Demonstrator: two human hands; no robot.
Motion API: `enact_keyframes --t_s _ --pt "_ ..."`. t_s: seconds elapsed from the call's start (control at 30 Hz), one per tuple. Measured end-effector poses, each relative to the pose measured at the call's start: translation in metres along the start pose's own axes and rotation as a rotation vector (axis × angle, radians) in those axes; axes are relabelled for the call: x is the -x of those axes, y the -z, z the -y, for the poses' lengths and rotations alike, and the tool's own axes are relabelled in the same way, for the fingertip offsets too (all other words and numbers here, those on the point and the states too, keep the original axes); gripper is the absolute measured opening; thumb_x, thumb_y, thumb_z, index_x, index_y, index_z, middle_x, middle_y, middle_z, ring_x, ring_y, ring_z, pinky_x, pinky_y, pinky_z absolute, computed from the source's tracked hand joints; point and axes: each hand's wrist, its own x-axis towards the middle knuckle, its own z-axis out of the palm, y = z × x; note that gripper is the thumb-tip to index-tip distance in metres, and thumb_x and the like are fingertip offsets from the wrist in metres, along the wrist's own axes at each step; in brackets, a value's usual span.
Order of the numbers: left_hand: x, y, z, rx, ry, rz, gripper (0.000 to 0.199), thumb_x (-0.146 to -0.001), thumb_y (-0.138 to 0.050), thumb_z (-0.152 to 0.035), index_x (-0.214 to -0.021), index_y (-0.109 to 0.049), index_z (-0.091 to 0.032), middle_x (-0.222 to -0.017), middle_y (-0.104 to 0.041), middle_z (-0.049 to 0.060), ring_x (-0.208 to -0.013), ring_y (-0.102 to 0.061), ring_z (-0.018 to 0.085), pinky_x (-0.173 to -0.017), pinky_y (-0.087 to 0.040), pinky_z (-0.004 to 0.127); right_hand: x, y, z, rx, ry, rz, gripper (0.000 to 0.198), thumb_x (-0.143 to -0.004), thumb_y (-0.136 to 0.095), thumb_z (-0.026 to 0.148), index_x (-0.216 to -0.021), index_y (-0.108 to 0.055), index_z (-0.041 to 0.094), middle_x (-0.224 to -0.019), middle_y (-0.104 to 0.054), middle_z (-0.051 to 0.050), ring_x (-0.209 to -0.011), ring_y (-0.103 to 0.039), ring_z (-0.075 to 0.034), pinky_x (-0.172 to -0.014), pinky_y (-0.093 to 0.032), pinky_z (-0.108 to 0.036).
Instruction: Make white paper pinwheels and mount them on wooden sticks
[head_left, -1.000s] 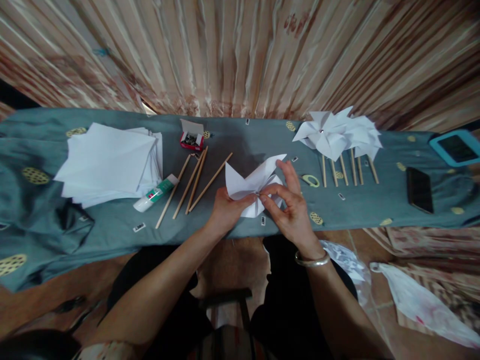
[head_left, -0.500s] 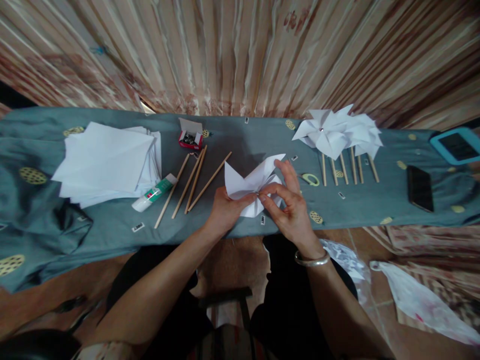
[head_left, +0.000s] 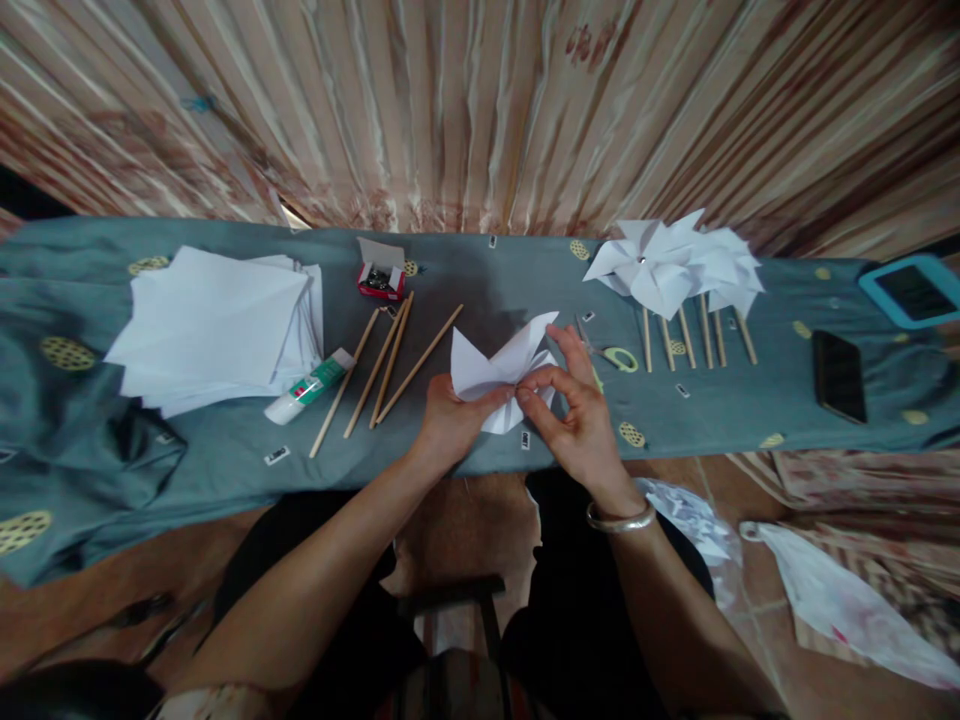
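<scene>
A white paper pinwheel (head_left: 487,368) with folded blades is held between my hands above the near edge of the table. My left hand (head_left: 451,415) is closed on its left side, the thumb pressing toward the centre. At that centre, the thumb and forefinger of my right hand (head_left: 577,420) pinch the paper; whether something small sits between the fingertips is hidden. The other right fingers are raised behind the blade. Just right of that hand lie scissors (head_left: 619,358) with yellow-green handles, partly covered by it.
On the left are a stack of white paper (head_left: 214,320), a glue stick (head_left: 309,386), several wooden sticks (head_left: 416,365) and a small red box (head_left: 381,280) of metal pieces. Finished-looking pinwheels (head_left: 660,262) on sticks lie back right, near a phone (head_left: 838,376) and a blue-framed device (head_left: 911,291).
My right hand has shifted slightly left with the paper's right blade, and more of the scissors shows. Both hands keep hold of the pinwheel.
</scene>
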Motion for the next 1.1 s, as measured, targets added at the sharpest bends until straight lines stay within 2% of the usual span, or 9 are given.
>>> enact_keyframes --t_s 0.17,0.3,0.43,0.77,1.1 --pt "-0.001 0.002 0.002 -0.028 -0.046 0.007 0.022 -0.055 -0.081 -0.023 -0.072 -0.073 -0.013 -0.072 -0.075 0.005 -0.063 -0.066 0.017 -0.061 -0.053 0.026 -0.001 -0.003 0.004 -0.049 -0.044 -0.054 0.005 -0.082 -0.061 0.023 -0.077 -0.064 0.023 -0.152 -0.039 0.0 -0.146 -0.024 -0.027 -0.118 -0.019 -0.054" --pt "-0.001 0.003 0.0 -0.051 -0.024 -0.011 0.021 -0.056 -0.081 -0.024 -0.071 -0.073 -0.012 -0.072 -0.075 0.006 -0.064 -0.067 0.019 -0.061 -0.053 0.028 0.0 -0.008 0.008 -0.088 -0.077 -0.123 0.002 -0.078 -0.064 0.021 -0.079 -0.063 0.023 -0.15 -0.043 -0.003 -0.143 -0.031 -0.027 -0.116 -0.024 -0.052" --pt "0.0 0.003 -0.001 -0.07 -0.034 -0.009 0.021 -0.057 -0.081 -0.023 -0.073 -0.073 -0.013 -0.073 -0.075 0.006 -0.068 -0.068 0.02 -0.063 -0.053 0.028 0.001 -0.011 0.009 -0.115 -0.098 -0.12 0.004 -0.079 -0.062 0.019 -0.08 -0.062 0.023 -0.147 -0.047 -0.004 -0.141 -0.036 -0.027 -0.114 -0.029 -0.052" --pt "0.0 0.003 -0.001 -0.003 -0.01 -0.015 0.024 -0.055 -0.082 -0.024 -0.073 -0.072 -0.012 -0.071 -0.074 0.006 -0.063 -0.065 0.017 -0.063 -0.052 0.027 0.002 -0.01 0.007 -0.033 0.005 -0.088 0.005 -0.082 -0.06 0.02 -0.081 -0.062 0.024 -0.153 -0.037 0.001 -0.144 -0.028 -0.026 -0.118 -0.022 -0.055" --pt "0.004 0.003 -0.01 0.043 0.031 -0.015 0.026 -0.051 -0.084 -0.023 -0.071 -0.072 -0.012 -0.072 -0.074 0.005 -0.063 -0.065 0.017 -0.063 -0.052 0.028 0.001 -0.004 0.004 -0.028 -0.002 0.002 0.003 -0.085 -0.059 0.024 -0.082 -0.061 0.023 -0.155 -0.033 0.0 -0.148 -0.019 -0.027 -0.118 -0.019 -0.055"
